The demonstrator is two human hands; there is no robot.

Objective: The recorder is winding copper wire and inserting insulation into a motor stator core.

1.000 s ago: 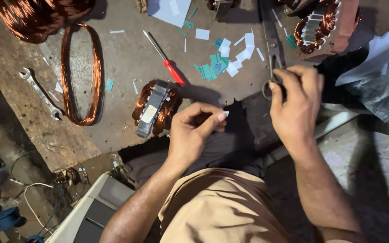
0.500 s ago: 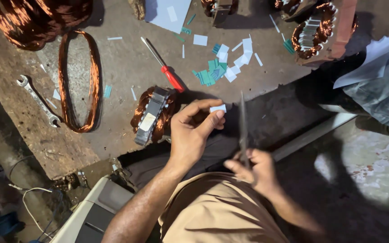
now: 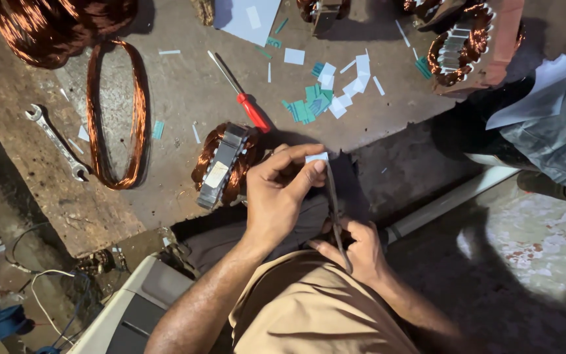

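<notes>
Left hand (image 3: 282,193) is up over the person's lap, thumb and fingers pinched narrow on a small white paper slip (image 3: 316,157). The slip sits at the fingertips, just off the near edge of the worktop (image 3: 185,98).

Right hand (image 3: 356,248) is lower, close to the body, wrapped around the handles of a pair of scissors (image 3: 333,206). The blades point up toward the slip, tips just below it. Can't tell if the blades touch the paper or how far apart they are.

Just left of the left hand, a small stator with copper windings (image 3: 223,165) lies on the worktop near the edge. A red-handled screwdriver (image 3: 240,95) lies diagonally just beyond it. Farther up, a loose pile of white and green paper pieces (image 3: 325,95) is scattered. A larger white sheet (image 3: 247,18) sits at the top edge.

Far left: an oval copper wire loop (image 3: 114,111) lies flat, with an open-ended spanner (image 3: 55,141) beside it. A bigger copper coil bundle (image 3: 54,26) fills the top left corner. Top right: a second wound stator in a reddish housing (image 3: 473,46), well apart from both hands.

The person wears a tan shirt (image 3: 316,308). A light pipe (image 3: 453,196) runs diagonally on the floor at right.
</notes>
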